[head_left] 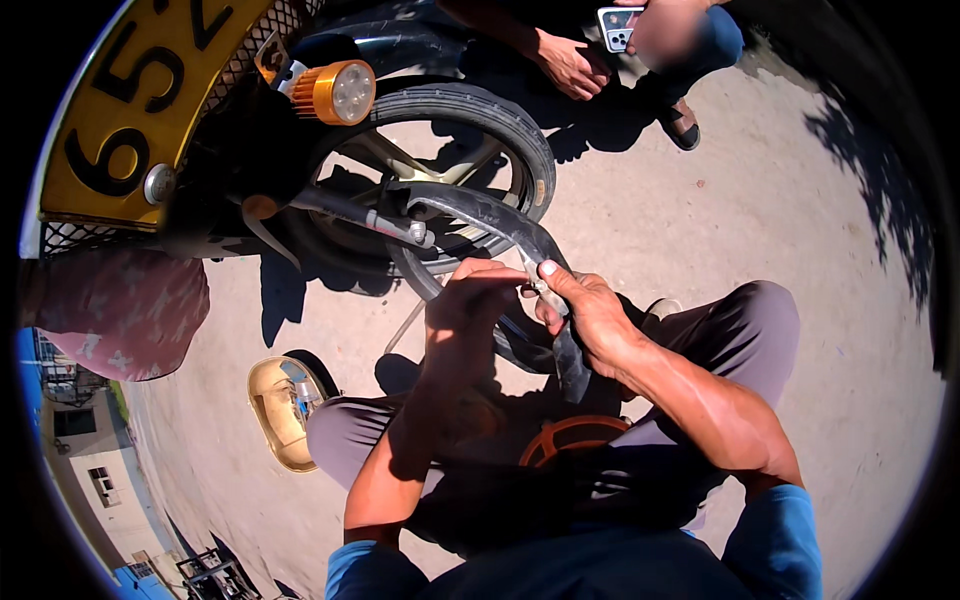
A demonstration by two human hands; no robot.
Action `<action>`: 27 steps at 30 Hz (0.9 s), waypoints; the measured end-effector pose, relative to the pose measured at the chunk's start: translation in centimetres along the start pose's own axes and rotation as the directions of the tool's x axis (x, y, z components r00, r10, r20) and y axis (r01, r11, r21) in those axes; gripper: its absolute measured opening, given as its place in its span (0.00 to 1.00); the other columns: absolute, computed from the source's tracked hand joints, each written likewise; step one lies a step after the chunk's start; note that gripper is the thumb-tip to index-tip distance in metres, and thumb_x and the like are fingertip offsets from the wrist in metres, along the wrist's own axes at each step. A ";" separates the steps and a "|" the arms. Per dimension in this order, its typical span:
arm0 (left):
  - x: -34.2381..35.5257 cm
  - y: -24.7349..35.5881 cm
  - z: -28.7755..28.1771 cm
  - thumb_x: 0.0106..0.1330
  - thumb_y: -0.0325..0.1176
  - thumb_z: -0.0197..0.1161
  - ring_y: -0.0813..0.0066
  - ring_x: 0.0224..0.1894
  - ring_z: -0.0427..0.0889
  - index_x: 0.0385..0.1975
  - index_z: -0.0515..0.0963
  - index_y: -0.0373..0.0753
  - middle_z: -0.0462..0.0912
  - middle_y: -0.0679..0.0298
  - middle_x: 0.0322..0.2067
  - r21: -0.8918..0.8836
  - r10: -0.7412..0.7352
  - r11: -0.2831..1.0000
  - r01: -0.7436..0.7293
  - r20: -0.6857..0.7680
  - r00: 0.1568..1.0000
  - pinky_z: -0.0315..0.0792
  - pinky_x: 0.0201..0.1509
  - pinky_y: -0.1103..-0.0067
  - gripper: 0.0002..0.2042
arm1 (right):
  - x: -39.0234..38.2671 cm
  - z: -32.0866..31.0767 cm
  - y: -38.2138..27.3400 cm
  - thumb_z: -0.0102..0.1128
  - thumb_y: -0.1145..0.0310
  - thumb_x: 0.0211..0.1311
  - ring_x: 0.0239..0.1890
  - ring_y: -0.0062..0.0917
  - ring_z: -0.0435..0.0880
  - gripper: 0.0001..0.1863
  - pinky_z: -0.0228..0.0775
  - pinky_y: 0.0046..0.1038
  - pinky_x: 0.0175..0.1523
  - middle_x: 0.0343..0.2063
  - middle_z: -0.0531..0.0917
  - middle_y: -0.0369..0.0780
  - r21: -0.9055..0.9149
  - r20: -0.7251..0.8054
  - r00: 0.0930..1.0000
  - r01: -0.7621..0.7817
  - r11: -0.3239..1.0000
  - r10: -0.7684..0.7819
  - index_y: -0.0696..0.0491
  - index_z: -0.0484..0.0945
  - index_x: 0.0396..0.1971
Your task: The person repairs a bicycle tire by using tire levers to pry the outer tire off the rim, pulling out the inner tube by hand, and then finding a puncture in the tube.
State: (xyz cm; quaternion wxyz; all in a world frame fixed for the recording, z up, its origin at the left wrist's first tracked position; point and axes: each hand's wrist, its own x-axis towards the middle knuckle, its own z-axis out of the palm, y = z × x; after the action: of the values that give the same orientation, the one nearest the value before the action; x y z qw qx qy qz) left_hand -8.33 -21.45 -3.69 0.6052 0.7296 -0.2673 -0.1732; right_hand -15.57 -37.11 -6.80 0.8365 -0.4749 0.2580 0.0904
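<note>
A black inner tube [480,207] hangs out of a motorcycle wheel [540,165] and runs down to my hands. My right hand [598,318] is closed round the tube, with the thumb pressed on top beside a pale, greyish spot. Across from it, my left hand [468,292] is bent in toward the same spot, its fingers partly in shadow. Something small and light-coloured lies between the fingertips; I cannot make out what it is. A flattened length of the tube droops below my right hand, and another loop passes behind my left wrist.
An orange lamp [335,92] and a yellow number plate [130,105] are at the upper left. A tan tray [283,425] with small items sits by my left knee. Another person's hand [575,68] is beyond the wheel, near a phone [617,28]. Pink patterned cloth [125,310] hangs at left.
</note>
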 end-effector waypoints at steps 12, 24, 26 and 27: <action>0.1 0.3 0.5 0.57 0.16 0.63 0.71 0.32 0.82 0.41 0.76 0.38 0.80 0.62 0.35 0.436 0.194 0.887 -0.152 -0.055 0.979 0.75 0.33 0.80 0.13 | 0.7 0.1 0.0 0.55 0.44 0.67 0.19 0.16 0.67 0.27 0.58 0.22 0.24 0.16 0.74 0.34 -0.054 -0.011 1.000 0.026 0.998 -0.027 0.56 0.77 0.25; 0.8 0.0 0.6 0.54 0.16 0.64 0.69 0.32 0.83 0.41 0.76 0.37 0.78 0.61 0.36 0.431 0.298 0.860 -0.272 0.008 0.955 0.75 0.30 0.77 0.15 | 1.0 0.1 0.2 0.54 0.48 0.69 0.21 0.16 0.69 0.25 0.61 0.20 0.30 0.19 0.77 0.34 0.002 0.009 1.000 0.005 1.000 -0.005 0.57 0.79 0.29; 0.6 0.1 0.7 0.56 0.17 0.62 0.73 0.31 0.80 0.42 0.76 0.37 0.79 0.61 0.37 0.384 0.199 0.905 -0.184 0.001 0.980 0.73 0.30 0.79 0.14 | 1.4 -0.2 0.6 0.53 0.49 0.69 0.20 0.16 0.69 0.24 0.60 0.21 0.28 0.18 0.75 0.34 0.011 0.017 1.000 0.008 1.000 -0.009 0.57 0.78 0.28; 0.5 0.0 0.6 0.59 0.19 0.60 0.77 0.30 0.78 0.43 0.76 0.38 0.79 0.62 0.38 0.336 0.099 0.937 -0.092 -0.003 0.995 0.71 0.30 0.81 0.13 | 1.5 -0.2 0.7 0.53 0.50 0.70 0.20 0.16 0.68 0.23 0.59 0.21 0.25 0.17 0.74 0.33 0.020 0.028 1.000 0.013 1.000 -0.013 0.56 0.77 0.27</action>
State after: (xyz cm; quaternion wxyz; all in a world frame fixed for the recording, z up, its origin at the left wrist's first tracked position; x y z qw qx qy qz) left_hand -8.34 -22.22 -3.75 0.4825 0.8098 -0.3219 -0.0885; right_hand -14.60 -37.04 -8.20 0.8452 -0.4671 0.2438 0.0891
